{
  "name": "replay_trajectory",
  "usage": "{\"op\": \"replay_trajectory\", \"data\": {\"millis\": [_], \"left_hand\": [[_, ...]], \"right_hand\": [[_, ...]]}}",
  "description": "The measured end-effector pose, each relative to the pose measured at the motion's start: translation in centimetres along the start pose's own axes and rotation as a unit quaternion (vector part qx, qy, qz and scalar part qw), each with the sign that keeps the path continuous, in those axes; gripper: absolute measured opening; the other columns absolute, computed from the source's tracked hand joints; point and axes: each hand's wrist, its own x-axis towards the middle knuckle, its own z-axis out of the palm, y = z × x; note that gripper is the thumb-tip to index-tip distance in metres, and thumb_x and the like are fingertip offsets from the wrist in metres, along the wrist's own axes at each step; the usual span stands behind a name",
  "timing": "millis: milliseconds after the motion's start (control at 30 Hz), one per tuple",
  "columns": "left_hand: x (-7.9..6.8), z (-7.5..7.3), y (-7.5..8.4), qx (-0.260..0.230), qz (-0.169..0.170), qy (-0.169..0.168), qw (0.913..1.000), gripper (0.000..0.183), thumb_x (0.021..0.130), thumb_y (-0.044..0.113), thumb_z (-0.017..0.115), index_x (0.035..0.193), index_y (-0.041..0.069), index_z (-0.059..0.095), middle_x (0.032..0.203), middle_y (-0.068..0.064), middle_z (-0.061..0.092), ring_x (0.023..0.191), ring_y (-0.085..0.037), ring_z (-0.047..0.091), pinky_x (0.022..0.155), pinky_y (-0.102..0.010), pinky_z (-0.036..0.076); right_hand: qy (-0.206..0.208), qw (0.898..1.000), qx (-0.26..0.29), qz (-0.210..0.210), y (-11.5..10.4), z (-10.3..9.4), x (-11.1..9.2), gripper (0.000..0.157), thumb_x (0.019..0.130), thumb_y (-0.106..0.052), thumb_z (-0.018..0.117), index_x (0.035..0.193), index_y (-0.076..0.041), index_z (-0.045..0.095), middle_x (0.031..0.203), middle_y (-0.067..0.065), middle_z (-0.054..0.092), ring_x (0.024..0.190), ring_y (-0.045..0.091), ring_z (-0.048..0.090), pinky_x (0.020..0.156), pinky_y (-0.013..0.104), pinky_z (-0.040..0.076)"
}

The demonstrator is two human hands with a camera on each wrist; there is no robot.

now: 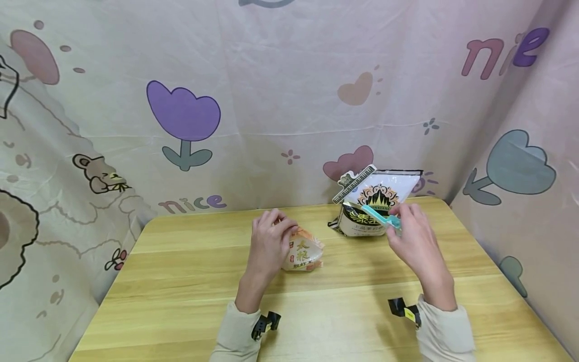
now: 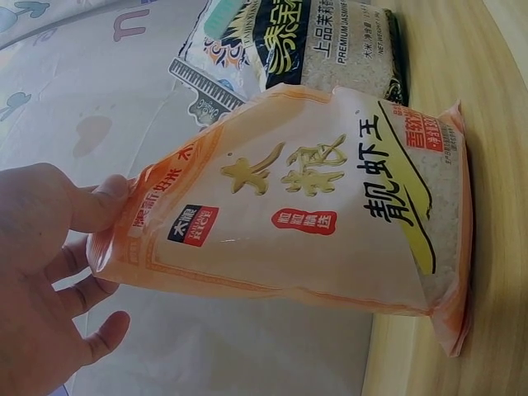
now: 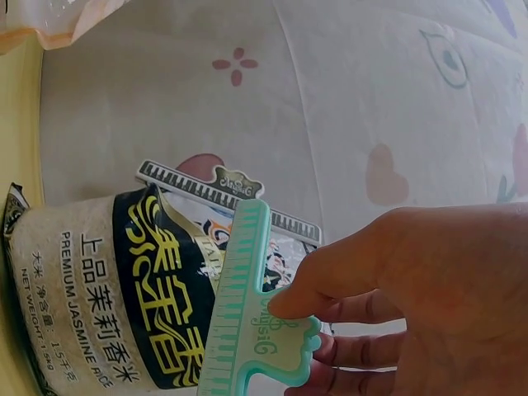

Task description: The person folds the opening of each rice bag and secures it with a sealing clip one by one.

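Note:
My left hand (image 1: 270, 241) pinches the gathered top of an orange and white rice bag (image 2: 280, 198), which stands upright on the table. In my right hand (image 1: 415, 241) is a mint-green bag clip (image 3: 247, 318) with a piano-key pattern, gripped by its handle between thumb and fingers. Behind, a black and white jasmine rice bag (image 1: 362, 221) stands with its top folded over. A white and black piano-key clip (image 1: 354, 184) sits across that bag's upper left edge. The green clip is held in front of the jasmine rice bag in the head view.
The wooden table (image 1: 190, 281) reaches back to a printed curtain (image 1: 271, 100), which also hangs at both sides. The jasmine rice bag stands near the table's back edge, close to the curtain.

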Motion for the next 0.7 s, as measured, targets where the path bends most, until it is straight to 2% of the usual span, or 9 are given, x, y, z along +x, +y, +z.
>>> {"op": "replay_trajectory", "data": {"millis": [367, 700], "left_hand": [[0.1, 0.0, -0.1, -0.002, -0.002, -0.004, 1.0000, 0.007, 0.094, 0.012, 0.075, 0.088, 0.010, 0.079, 0.093, -0.002, 0.062, 0.091, -0.024, 0.057, 0.085, -0.047, 0.041], [-0.1, 0.0, -0.1, -0.002, -0.001, -0.003, 1.0000, 0.007, 0.093, 0.013, 0.076, 0.088, 0.010, 0.079, 0.092, -0.002, 0.061, 0.091, -0.025, 0.057, 0.082, -0.046, 0.041]], "right_hand": [[0.014, 1.000, 0.007, -0.023, -0.9, 0.9, 0.3, 0.027, 0.090, 0.000, 0.067, 0.115, 0.006, 0.059, 0.112, 0.023, 0.056, 0.101, 0.040, 0.053, 0.083, 0.056, 0.047], [-0.011, 0.999, 0.015, -0.044, -1.7, 2.6, 0.4, 0.029, 0.089, 0.002, 0.068, 0.117, 0.004, 0.061, 0.110, 0.019, 0.057, 0.096, 0.035, 0.055, 0.081, 0.050, 0.051]]}}
